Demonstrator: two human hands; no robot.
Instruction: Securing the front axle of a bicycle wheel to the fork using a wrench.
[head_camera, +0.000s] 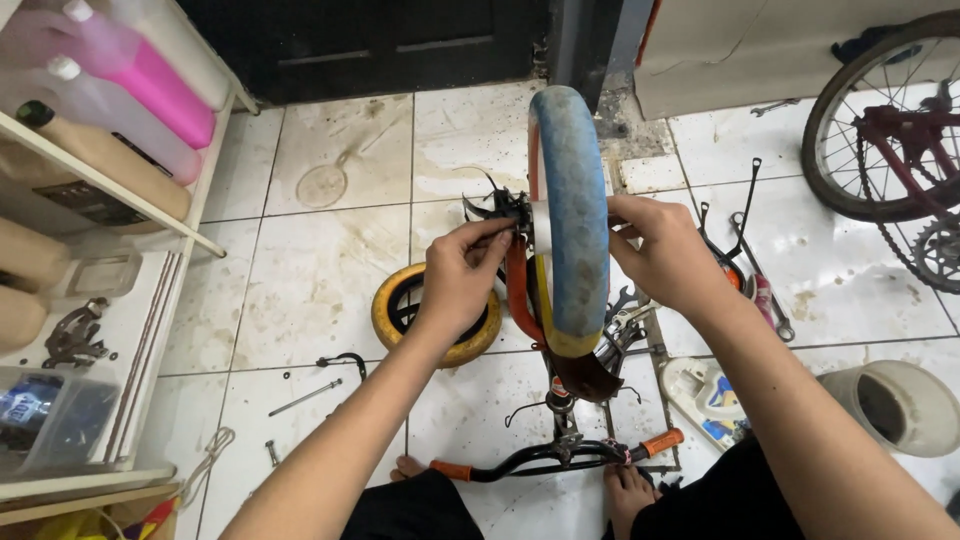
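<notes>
Blue wheel (572, 210) upright between both hands (462, 275)

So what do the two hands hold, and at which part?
Both hands, left hand and right hand, grip the blue wheel at its hub, one on each side.

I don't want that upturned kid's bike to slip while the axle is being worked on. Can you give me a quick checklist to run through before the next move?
1. Left hand on the dark axle hardware at the hub: ok, fingertips pinch it.
2. Right hand steadying the far side of the small blue-tyred wheel: ok.
3. Black handlebar with orange grips resting on the tiled floor: ok, between the feet.
4. Nut tight or loose: cannot tell, fingers hide it.
5. Metal spanners in reach: ok, lying right of the wheel.
6. Loose yellow wheel clear of the work: not ok, it lies just under the left hand.
</notes>
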